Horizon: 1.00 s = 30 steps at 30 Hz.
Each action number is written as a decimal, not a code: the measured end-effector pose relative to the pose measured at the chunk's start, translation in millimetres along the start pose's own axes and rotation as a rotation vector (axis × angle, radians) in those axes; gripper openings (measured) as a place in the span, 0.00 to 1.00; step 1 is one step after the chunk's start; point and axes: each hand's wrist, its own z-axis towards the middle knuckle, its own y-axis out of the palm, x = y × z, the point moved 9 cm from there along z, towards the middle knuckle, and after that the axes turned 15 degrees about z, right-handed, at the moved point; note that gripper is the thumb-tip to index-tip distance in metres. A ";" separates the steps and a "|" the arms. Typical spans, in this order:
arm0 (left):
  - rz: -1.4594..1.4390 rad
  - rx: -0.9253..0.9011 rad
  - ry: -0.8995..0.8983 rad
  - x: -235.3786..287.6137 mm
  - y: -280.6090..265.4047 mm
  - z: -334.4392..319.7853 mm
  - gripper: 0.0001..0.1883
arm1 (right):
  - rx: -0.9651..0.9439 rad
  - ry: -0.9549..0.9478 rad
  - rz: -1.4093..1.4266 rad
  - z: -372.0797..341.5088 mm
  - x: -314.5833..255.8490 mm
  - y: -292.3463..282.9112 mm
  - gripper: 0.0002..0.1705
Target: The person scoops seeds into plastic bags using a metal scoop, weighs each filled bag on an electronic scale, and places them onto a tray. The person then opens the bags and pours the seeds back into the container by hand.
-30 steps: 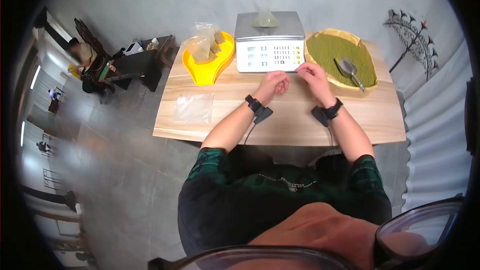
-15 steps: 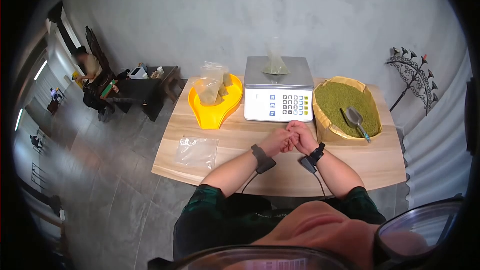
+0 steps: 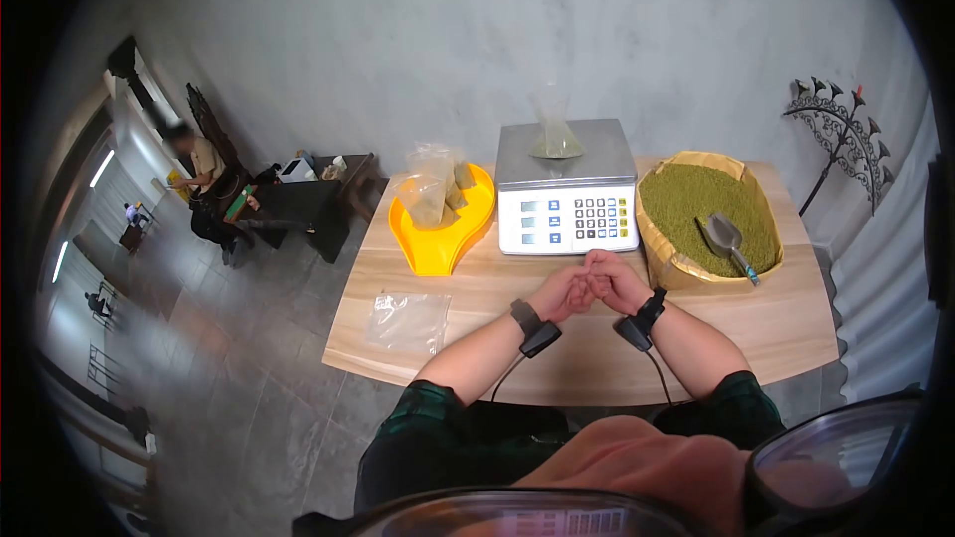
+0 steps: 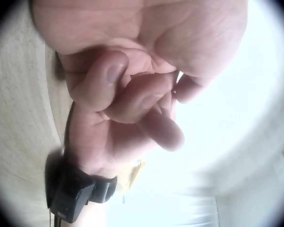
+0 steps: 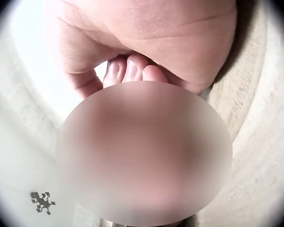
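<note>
My left hand (image 3: pixel 564 294) and right hand (image 3: pixel 619 284) meet over the table, just in front of the scale (image 3: pixel 567 229). Their fingers are loosely bent and touch one another, with no object between them. Up close in the left wrist view, the left palm (image 4: pixel 132 28) faces bent fingers that overlap the right hand (image 4: pixel 90 137). A blurred oval hides much of the right wrist view below the right palm (image 5: pixel 146 28). On the scale's metal plate stands a clear bag (image 3: pixel 557 142) with some green granules at its bottom.
Right of the scale, a paper sack (image 3: pixel 686 273) holds green granules (image 3: pixel 681 204) with a metal scoop (image 3: pixel 723 234) on top. At left, a yellow tray (image 3: pixel 433 257) carries several filled bags (image 3: pixel 428 199). An empty clear bag (image 3: pixel 408 323) lies flat nearer me.
The hands, apart a second ago, have come together until their fingers touch. The head view has tilted up, so the table sits lower in it. Bags, scoop and scale have stayed put.
</note>
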 end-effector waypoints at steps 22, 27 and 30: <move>0.099 -0.036 0.036 10.6 17.1 -12.1 0.22 | -0.083 0.007 0.032 -1.0 -1.2 -0.4 0.02; 0.085 -0.095 0.042 8.8 12.3 -7.6 0.22 | -0.045 0.017 0.047 0.2 -0.9 -3.3 0.03; 0.078 -0.095 0.038 9.5 15.8 -8.5 0.22 | -0.066 0.028 0.052 0.8 0.3 -2.2 0.02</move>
